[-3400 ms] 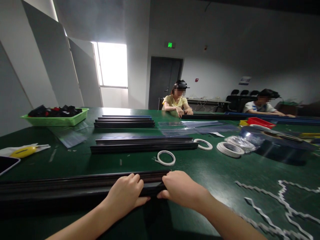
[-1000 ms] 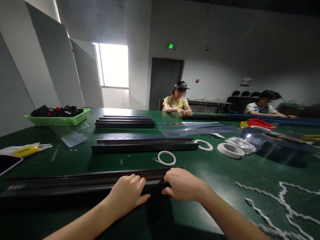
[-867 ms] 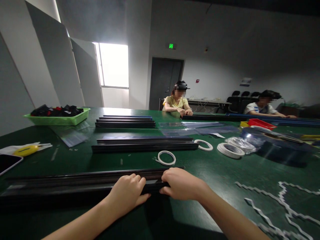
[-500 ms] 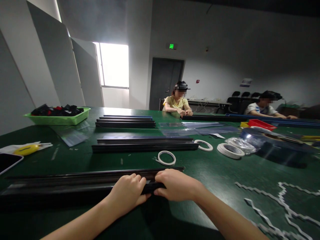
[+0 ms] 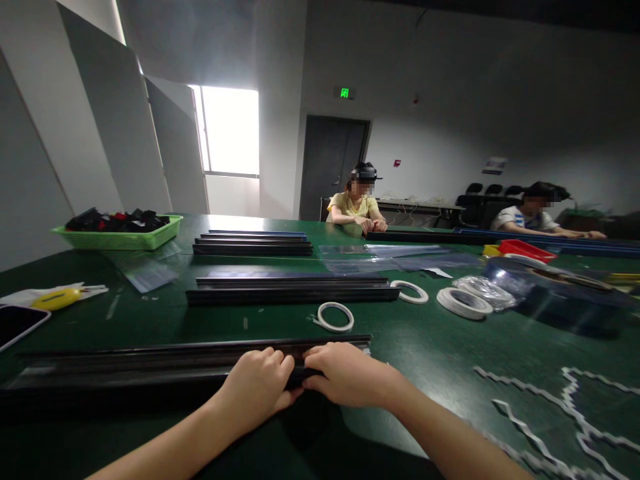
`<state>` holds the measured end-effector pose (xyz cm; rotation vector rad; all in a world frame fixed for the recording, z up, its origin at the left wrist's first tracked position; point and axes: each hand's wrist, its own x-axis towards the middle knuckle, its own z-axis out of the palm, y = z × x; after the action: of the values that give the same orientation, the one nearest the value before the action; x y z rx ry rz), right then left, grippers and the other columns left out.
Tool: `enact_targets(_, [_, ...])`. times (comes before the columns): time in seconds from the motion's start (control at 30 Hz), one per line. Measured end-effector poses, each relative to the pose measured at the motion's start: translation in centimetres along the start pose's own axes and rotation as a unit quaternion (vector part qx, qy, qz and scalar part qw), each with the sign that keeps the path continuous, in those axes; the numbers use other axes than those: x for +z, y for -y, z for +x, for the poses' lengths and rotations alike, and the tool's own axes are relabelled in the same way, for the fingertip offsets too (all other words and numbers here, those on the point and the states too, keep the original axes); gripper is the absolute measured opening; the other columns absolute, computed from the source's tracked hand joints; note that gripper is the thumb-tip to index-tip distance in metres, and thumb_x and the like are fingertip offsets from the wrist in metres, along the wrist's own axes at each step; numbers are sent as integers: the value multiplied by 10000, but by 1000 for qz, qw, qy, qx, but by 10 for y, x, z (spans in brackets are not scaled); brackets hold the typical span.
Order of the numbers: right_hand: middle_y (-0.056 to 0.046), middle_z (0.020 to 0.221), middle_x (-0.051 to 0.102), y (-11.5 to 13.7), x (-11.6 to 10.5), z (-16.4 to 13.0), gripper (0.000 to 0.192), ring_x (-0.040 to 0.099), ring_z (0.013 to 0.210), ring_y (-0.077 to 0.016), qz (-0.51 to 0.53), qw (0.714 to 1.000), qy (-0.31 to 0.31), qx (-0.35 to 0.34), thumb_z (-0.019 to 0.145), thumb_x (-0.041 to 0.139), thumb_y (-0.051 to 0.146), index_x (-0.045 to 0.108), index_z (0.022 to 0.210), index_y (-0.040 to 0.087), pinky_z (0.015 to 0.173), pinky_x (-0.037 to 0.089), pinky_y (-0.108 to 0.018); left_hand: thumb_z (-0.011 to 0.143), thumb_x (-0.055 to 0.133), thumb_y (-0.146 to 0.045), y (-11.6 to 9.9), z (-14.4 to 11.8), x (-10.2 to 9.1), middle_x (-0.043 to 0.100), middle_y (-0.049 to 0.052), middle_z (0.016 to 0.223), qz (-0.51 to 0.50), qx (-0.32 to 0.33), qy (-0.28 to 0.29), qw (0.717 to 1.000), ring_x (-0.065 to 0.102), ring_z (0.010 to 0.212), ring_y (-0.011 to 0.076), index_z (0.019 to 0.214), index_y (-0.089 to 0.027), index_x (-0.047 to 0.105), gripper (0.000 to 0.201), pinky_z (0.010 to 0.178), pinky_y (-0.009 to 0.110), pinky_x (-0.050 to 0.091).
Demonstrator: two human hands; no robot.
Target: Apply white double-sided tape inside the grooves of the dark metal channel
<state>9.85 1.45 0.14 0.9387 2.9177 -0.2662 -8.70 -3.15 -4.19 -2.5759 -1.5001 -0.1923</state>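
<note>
From the head camera, a long black channel strip (image 5: 150, 367) lies flat along the near edge of the green table (image 5: 440, 347), running from the far left of the picture to an end just right of the hands. The left hand (image 5: 257, 387) lies curled over the strip's near side, fingers bent across its top and thumb below the front face. The right hand (image 5: 345, 373) touches it side by side, fingers folded down onto the strip, pressing rather than pinching. Whether either thumb grips underneath is hidden.

To the right of the strip's end the cloth lies bare up to the white cut-off paper strips (image 5: 560, 407) near the table's right front corner. Just behind the strip sits a small white tape ring (image 5: 336, 317), close to its far edge. Beyond that ring lies a second bundle of black strips (image 5: 293, 291), parallel and well apart from the held one, and a third bundle (image 5: 253, 245) farther back. Left of the held strip's far end are a yellow utility knife (image 5: 53, 298) and a dark phone (image 5: 17, 323). A green tray (image 5: 117, 237) stands at the back left. Two other people (image 5: 357, 203) sit across the table.
</note>
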Motion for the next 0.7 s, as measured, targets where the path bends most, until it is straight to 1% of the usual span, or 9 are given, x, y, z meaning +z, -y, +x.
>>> enact_targets(0.13, [-83, 900, 705, 3, -1, -1, 294, 649, 831, -239, -26, 999, 3, 34, 843, 478, 391, 679, 833, 176, 689, 446, -286, 834, 512, -348, 1, -1, 1, 649, 55, 835, 0, -4, -5, 1000, 612, 797, 242, 865, -177, 572, 184, 658, 365, 505])
enact_targets(0.33, [-101, 832, 711, 9, -4, -4, 312, 653, 789, -238, -37, 995, 16, 88, 831, 491, 397, 708, 842, 174, 649, 441, -274, 837, 518, -359, 3, -1, 1, 651, 56, 828, -4, -10, -4, 1000, 612, 799, 232, 851, -176, 571, 190, 661, 341, 493])
enact_targets(0.47, [-119, 809, 708, 3, -14, -14, 299, 653, 741, -229, -36, 990, 39, 132, 805, 519, 379, 719, 823, 157, 590, 427, -262, 848, 503, -395, 2, -3, -1, 649, 55, 820, -2, -14, -5, 1000, 613, 797, 238, 860, -180, 573, 226, 655, 349, 493])
enact_targets(0.57, [-132, 816, 705, -4, -24, -22, 299, 647, 687, -223, -35, 982, 72, 170, 776, 546, 382, 719, 814, 140, 536, 409, -261, 859, 480, -416, 1, -3, -1, 648, 57, 819, 0, -14, -5, 1000, 613, 792, 240, 863, -180, 574, 254, 654, 358, 495])
enact_targets(0.7, [-146, 808, 703, -8, -29, -25, 318, 643, 667, -224, -47, 980, 81, 177, 764, 553, 390, 716, 795, 119, 515, 400, -266, 863, 469, -422, 1, -2, -1, 649, 59, 828, -4, -15, 0, 1000, 614, 802, 240, 866, -179, 575, 266, 663, 359, 498])
